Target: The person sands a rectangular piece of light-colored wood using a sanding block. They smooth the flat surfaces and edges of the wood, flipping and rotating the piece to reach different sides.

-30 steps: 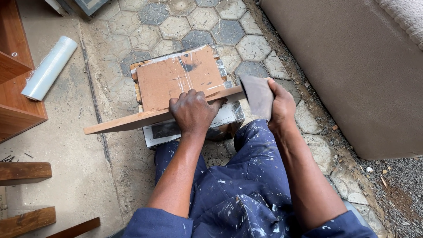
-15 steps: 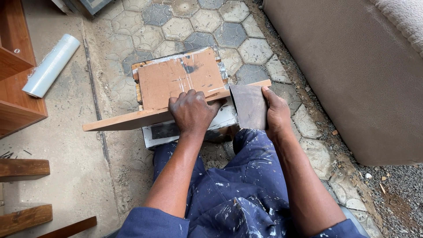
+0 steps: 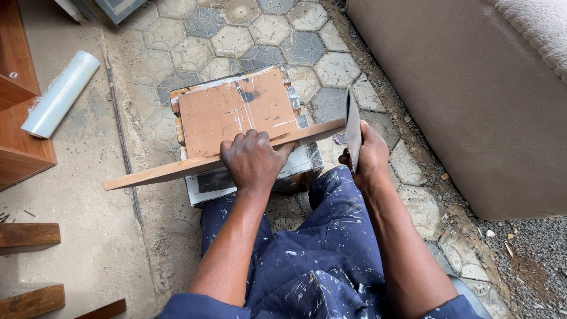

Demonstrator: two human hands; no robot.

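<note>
My left hand [image 3: 254, 160] presses down on a long thin wooden strip [image 3: 159, 172] that lies across a brown board [image 3: 233, 109] stacked on a white box [image 3: 301, 160]. My right hand [image 3: 369, 155] grips a grey sheet of sandpaper [image 3: 352, 125], held on edge against the strip's right end. My knees in paint-spattered blue trousers [image 3: 331, 236] sit just under both hands.
A roll of clear film [image 3: 60, 94] lies at the left beside a brown wooden cabinet [image 3: 18, 106]. Wooden pieces [image 3: 28, 235] lie at the lower left. A beige upholstered sofa [image 3: 472, 94] stands at the right, with hexagonal paving [image 3: 236, 35] beyond.
My right hand has moved in to the strip's right end and turned the sandpaper from flat-facing to edge-on. My left hand stays pressed on the strip.
</note>
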